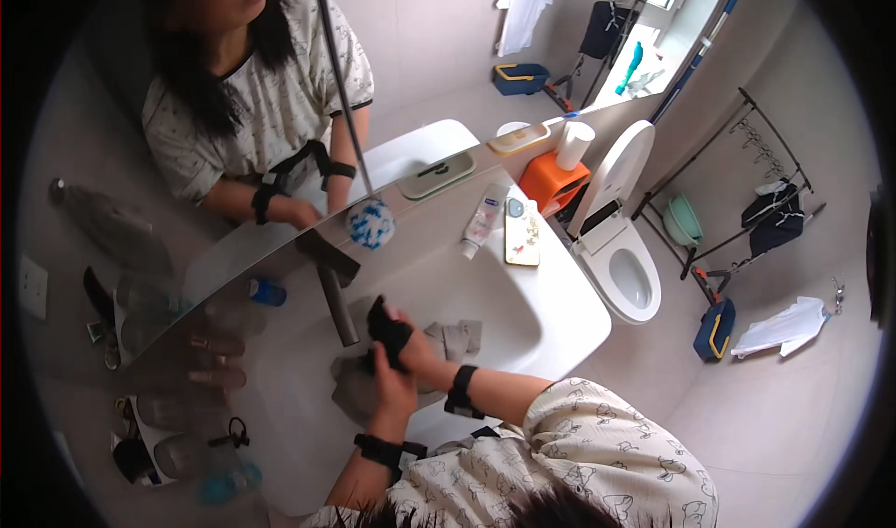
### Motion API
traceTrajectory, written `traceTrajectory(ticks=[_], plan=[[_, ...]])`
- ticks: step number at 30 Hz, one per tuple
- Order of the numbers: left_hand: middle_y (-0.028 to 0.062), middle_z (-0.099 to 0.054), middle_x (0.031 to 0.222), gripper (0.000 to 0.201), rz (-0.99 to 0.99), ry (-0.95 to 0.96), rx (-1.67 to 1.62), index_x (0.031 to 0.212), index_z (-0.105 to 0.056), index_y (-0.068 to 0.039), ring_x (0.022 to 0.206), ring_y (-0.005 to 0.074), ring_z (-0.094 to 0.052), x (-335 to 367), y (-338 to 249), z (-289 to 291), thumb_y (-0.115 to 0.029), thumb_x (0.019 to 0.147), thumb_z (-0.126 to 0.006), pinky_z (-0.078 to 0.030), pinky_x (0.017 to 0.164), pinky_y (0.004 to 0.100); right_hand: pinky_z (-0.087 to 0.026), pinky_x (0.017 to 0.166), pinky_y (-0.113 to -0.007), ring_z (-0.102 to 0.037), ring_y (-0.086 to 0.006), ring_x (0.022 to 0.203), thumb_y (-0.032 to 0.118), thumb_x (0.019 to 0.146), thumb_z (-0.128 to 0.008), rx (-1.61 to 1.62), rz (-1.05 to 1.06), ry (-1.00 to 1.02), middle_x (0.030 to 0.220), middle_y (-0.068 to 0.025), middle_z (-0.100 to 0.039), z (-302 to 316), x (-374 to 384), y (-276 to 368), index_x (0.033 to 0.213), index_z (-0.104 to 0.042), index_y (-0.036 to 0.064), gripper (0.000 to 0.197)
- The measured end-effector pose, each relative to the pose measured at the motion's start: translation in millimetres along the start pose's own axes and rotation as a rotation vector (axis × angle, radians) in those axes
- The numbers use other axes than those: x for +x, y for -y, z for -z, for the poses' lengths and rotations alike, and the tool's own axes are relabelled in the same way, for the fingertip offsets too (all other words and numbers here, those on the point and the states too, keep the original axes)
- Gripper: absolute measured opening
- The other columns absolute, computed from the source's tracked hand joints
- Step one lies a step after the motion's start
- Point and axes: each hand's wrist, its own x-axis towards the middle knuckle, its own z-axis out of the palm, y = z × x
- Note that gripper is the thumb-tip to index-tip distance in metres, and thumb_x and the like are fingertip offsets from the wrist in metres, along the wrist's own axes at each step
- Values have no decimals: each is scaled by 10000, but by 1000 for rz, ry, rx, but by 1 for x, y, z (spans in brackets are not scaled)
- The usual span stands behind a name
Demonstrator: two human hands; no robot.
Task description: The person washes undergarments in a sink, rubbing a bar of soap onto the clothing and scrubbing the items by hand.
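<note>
Over the white washbasin (504, 299), both hands are closed on a bunched black cloth (385, 330), perhaps a small garment. My right hand (425, 358) grips it from the right. My left hand (394, 390) presses against its lower part, close beside the right. Grey cloth (457, 339) lies in the basin beneath and around my hands, partly hidden by them. The dark tap (338, 304) reaches out just left of the black cloth. Black bands circle both wrists.
On the basin's ledge are a blue-and-white scrubbing ball (371, 224), a soap dish (439, 175), a white tube (484, 218) and a phone (522, 233). An orange holder (553, 181) stands behind. The toilet (627, 271) is at right; a mirror (420, 52) rises beyond the basin.
</note>
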Motion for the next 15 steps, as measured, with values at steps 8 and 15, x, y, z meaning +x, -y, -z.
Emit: traceTrajectory(ticks=[8, 15], plan=[[73, -412, 1287, 481, -13, 61, 22, 1262, -374, -81, 1202, 193, -371, 6, 0, 64, -378, 884, -395, -280, 1012, 378, -414, 822, -438, -477, -417, 1002, 234, 785, -530, -528, 384, -1, 1075, -256, -488, -32, -19, 5, 1125, -419, 30, 412], [47, -463, 1241, 505, -153, 541, -66, 1229, -423, -109, 1142, 201, -438, 15, -2, 62, -454, 860, -408, -328, 981, 359, -382, 840, -451, -517, -342, 978, 221, 807, -516, -538, 550, 67, 1005, -196, -544, -29, -50, 2, 1060, -466, 28, 323]])
